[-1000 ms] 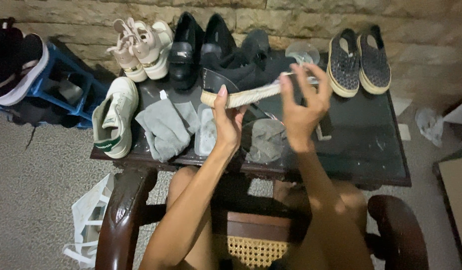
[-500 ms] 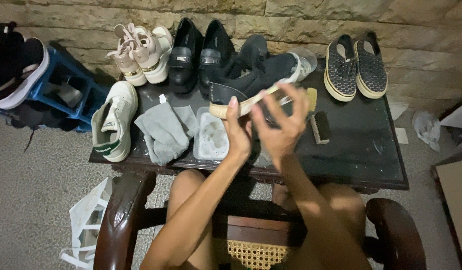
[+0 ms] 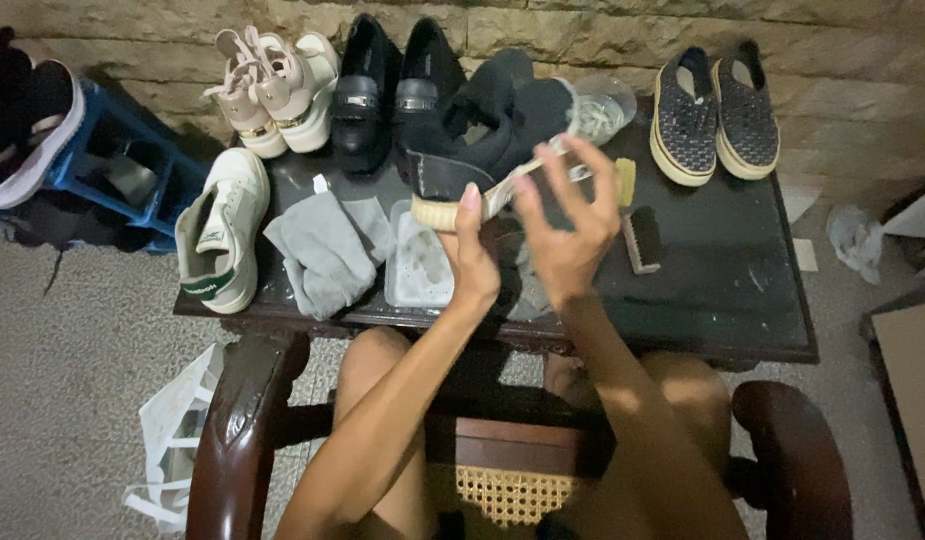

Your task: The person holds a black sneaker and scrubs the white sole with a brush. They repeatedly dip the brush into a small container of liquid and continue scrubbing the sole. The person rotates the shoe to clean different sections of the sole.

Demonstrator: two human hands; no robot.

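Note:
A black high-top shoe (image 3: 493, 125) with a tan sole is held above the dark table (image 3: 723, 290). My left hand (image 3: 470, 255) grips the sole at its heel end. At the sole's other end my right hand (image 3: 568, 215) has its fingers spread over the shoe. Below my hands on the table lie a white insole (image 3: 420, 262) and a grey cloth (image 3: 326, 252). A brush (image 3: 640, 240) lies just right of my right hand.
A white sneaker (image 3: 223, 228) sits at the table's left edge. Along the stone wall stand pink-white sneakers (image 3: 281, 85), black loafers (image 3: 393, 80) and dotted slip-ons (image 3: 715, 110). A blue rack (image 3: 133, 165) with shoes stands at left. Chair arms (image 3: 245, 420) flank my legs.
The shoe has turned in my hands and come down and left. My right hand shifted along the sole with fingers spread.

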